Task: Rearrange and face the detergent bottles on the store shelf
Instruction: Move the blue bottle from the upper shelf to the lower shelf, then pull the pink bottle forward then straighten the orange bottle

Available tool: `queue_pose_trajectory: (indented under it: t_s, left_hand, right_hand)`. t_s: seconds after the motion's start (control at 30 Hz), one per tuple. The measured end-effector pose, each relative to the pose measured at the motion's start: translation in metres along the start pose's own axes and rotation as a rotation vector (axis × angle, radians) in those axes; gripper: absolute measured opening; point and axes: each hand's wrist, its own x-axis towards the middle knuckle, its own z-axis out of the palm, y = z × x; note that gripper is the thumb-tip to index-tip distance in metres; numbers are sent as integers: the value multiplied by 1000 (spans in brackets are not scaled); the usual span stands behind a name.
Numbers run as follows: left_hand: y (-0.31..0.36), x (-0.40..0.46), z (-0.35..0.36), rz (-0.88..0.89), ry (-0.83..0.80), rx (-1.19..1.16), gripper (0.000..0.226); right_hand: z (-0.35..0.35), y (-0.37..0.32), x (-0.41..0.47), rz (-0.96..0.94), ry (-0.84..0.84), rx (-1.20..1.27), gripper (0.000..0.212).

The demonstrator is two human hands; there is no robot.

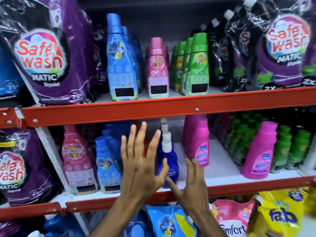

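Head view: we see the upright dark blue bottle [168, 161] between our splayed, empty hands. The left hand [142, 168] sits nearer than the right hand [191, 183].

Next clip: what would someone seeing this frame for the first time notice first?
Two spread hands, the left hand and right hand, reach toward a dark blue bottle with a white cap at the front of the middle shelf; neither hand grips anything. The red shelf rail cuts across the view, and a big purple pouch fills the upper left.
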Motion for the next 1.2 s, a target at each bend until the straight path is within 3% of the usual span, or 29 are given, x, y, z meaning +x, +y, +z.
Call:
queue_pose_trajectory:
  t_s: [0.2,0.43,0.77,0.97,1.2]
  left_hand:
    - [38,-66,60,214,-344,-227,75]
    - [48,-99,101,231,-628,-251,76]
    - [38,-117,113,230,-667,-230,78]
    - [38,-118,106,224,-677,-195,75]
    - [35,-118,104,221,-700,-185,73]
  right_hand:
    - [-41,52,-3,48,147,-133,77]
    - [-84,113,18,260,268,-230,90]
    - [-116,170,55,544,263,-109,106]
    - [-119,177,64,549,323,-91,81]
    - [-99,136,49,434,283,-17,87]
